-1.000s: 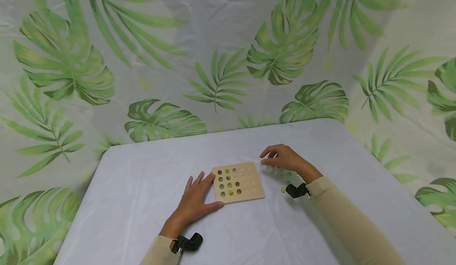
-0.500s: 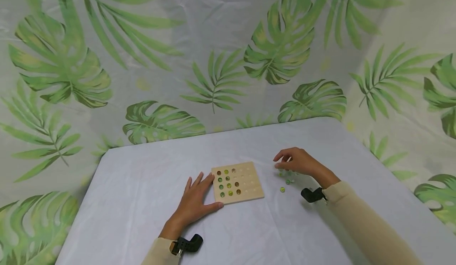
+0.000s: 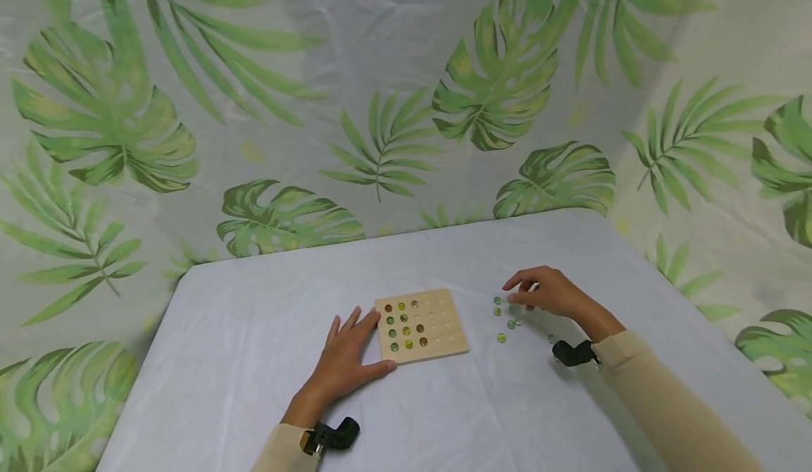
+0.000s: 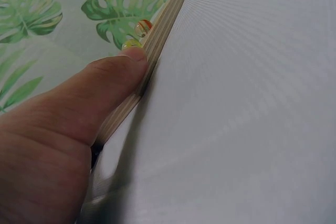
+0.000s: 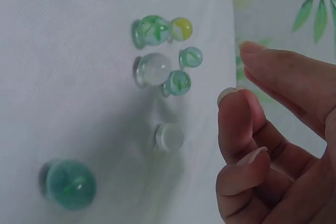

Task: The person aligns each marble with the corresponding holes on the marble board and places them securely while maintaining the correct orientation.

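A pale wooden board with rows of round hollows lies on the table. Brown, yellow and green glass marbles fill hollows in its left part; the hollows on the right hold none. My left hand spreads its fingers along the board's left edge, and the thumb presses at the near corner beside a yellow marble. Right of the board, my right hand hovers over loose marbles, fingers slightly bent, nothing between them. The right wrist view shows a clear marble and a teal marble below this hand.
Loose green and yellow marbles lie scattered between the board and my right wrist. A white cloth covers the table. Behind it hangs a leaf-printed backdrop. Each wrist wears a small black camera.
My right hand has moved right, away from the board and over the loose marbles, uncovering several of them. The left hand has stayed at the board.
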Demonstrator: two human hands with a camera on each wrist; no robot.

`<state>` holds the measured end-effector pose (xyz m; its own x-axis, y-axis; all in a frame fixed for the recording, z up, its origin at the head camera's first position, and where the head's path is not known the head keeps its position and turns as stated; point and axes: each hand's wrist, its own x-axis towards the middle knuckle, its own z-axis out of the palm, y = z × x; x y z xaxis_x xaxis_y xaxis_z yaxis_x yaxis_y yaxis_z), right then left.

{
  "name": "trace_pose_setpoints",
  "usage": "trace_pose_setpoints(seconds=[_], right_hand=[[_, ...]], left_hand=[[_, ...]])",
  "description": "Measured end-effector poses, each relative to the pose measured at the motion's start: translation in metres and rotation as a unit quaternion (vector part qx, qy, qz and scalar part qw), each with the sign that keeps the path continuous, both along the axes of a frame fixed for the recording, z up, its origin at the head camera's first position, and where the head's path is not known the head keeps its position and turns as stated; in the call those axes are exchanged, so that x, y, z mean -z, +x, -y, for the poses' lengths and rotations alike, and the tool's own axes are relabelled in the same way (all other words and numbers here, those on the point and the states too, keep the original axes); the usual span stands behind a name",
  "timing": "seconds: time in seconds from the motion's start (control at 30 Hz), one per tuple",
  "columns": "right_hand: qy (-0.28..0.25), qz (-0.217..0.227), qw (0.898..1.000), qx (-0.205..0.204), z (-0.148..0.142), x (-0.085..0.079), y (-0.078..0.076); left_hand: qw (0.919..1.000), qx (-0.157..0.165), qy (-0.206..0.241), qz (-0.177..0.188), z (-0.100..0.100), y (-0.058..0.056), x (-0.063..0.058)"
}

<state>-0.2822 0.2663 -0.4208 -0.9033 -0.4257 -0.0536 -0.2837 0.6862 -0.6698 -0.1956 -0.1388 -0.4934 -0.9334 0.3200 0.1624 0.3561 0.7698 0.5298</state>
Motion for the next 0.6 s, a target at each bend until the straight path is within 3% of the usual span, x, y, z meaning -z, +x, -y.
trace_pose_setpoints(seconds=[0.23,0.6], right_hand=[[0.001,0.002,1.000,0.011,-0.010,0.005,0.001],[0.011,0.022,0.999,0.040,-0.023,0.011,0.004]], left_hand=[[0.9998,-0.014,-0.009,0.009,0.002,-0.001,0.002],[0.9999,-0.008,-0.008,0.008,0.000,-0.001,0.003]])
